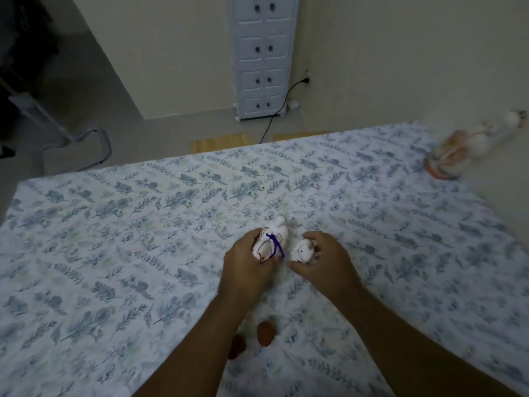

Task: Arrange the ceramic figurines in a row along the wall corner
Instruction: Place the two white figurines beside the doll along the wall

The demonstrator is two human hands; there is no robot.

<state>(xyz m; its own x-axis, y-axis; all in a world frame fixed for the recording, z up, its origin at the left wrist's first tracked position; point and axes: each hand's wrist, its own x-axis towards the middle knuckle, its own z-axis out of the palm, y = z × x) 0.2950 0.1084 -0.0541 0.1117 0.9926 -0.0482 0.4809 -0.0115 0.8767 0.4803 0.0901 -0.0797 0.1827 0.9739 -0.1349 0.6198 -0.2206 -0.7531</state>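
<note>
My left hand [247, 269] grips a white ceramic figurine with a blue ribbon [272, 242], held just above the floral bedsheet [114, 239]. Close beside it, my right hand [323, 262] is closed around a smaller white figurine [303, 251]. Far right, against the wall, a larger pink-and-white figurine [449, 159] stands with several white figurines [486, 136] blurred behind it. Two small brown figurines [264, 333] lie on the sheet between my forearms; the nearer one [237, 346] is partly hidden by my left arm.
A white plastic drawer cabinet [262, 55] stands against the far wall, with a black cable [274, 118] running from a socket to the floor. The bed's far edge shows wood slats [220, 143]. A dark stand's base [77, 144] sits at left.
</note>
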